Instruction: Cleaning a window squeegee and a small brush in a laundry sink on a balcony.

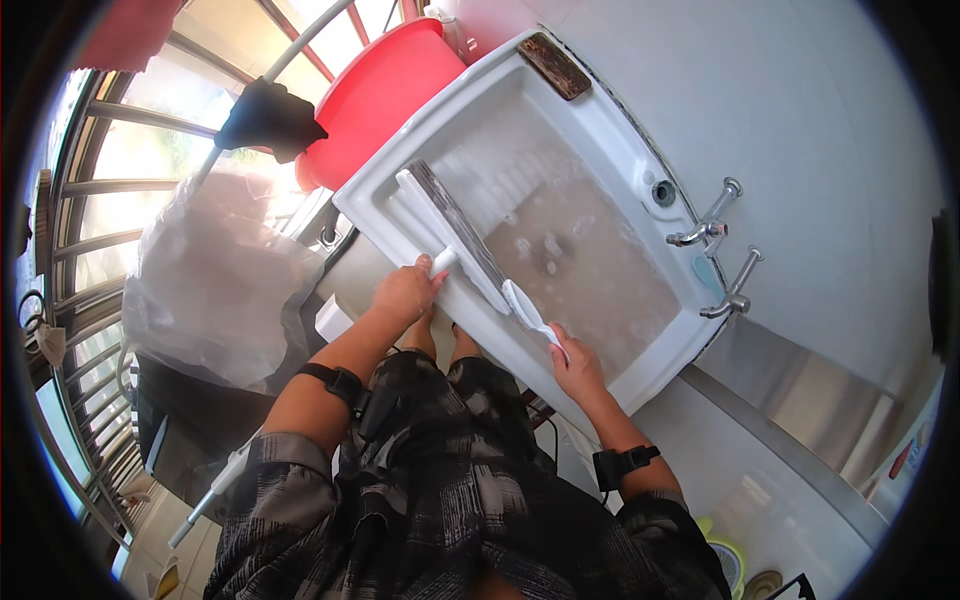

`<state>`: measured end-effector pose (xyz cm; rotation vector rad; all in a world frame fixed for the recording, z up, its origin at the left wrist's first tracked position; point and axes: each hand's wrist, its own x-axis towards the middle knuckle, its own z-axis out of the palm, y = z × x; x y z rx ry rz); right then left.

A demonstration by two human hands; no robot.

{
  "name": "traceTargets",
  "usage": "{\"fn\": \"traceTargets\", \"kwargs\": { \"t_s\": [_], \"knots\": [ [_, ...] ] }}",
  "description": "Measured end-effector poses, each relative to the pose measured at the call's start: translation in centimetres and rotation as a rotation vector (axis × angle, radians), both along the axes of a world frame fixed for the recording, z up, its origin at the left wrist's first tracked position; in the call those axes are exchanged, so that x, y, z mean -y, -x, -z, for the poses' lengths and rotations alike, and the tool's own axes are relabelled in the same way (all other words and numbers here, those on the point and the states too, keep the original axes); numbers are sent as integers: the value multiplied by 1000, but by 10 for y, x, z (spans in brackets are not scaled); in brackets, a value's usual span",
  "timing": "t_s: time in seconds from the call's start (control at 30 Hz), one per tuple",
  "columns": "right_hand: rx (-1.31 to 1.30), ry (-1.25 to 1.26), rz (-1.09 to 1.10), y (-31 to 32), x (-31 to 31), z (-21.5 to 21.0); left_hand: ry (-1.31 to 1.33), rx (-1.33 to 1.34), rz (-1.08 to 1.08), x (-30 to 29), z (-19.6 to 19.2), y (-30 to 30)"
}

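Across the near left part of a white sink (pixel 470 330) lies a long white floor squeegee head (pixel 428 210) with a worn grey strip along its far side. My left hand (pixel 405 292) is closed around the short white handle socket that sticks out from its middle. A white scrubbing brush (pixel 522 305) is in my right hand (pixel 578 368), gripped by its handle. The brush head rests at the squeegee head's lower end; its bristles are hidden. Cloudy grey-brown water (pixel 590 270) with foam patches stands in the sink beside both.
A dark brown block (pixel 553 66) sits on the sink's far corner. Two metal taps (pixel 700 232) project from the wall on the right. A red basin (pixel 385 90) stands behind the left rim. Farther left are a clear plastic bag (pixel 205 280), a black cloth (pixel 270 120) and window bars.
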<state>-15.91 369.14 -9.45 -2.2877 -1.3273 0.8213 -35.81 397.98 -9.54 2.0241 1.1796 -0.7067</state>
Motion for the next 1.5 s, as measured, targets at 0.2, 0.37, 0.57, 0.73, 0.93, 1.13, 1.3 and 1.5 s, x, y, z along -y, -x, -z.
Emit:
{"fn": "traceTargets", "kwargs": {
  "t_s": [0.2, 0.37, 0.57, 0.73, 0.93, 1.13, 1.3, 1.5],
  "knots": [
    [-49, -54, 91, 15, -31, 7, -23, -7, 2, 3, 1, 0],
    [-118, -192, 137, -1, -83, 14, -37, 23, 38, 5, 4, -3],
    [-283, -57, 184, -1, 6, 17, -32, -10, 13, 0, 0, 0],
    [-262, -89, 138, -1, -116, 16, -36, -39, 38, 2, -4, -6],
    [-241, -87, 71, -1, -129, 14, -48, -28, 23, -2, -1, 4],
    [-167, -317, 57, 15, -100, 18, -17, 45, -10, 0, 0, 11],
    [-54, 14, -36, 15, -236, -31, -33, 113, -2, 4, 3, 7],
    [-101, -109, -67, 4, -172, -12, -62, 176, -23, 2, 5, 15]
  ]
}}
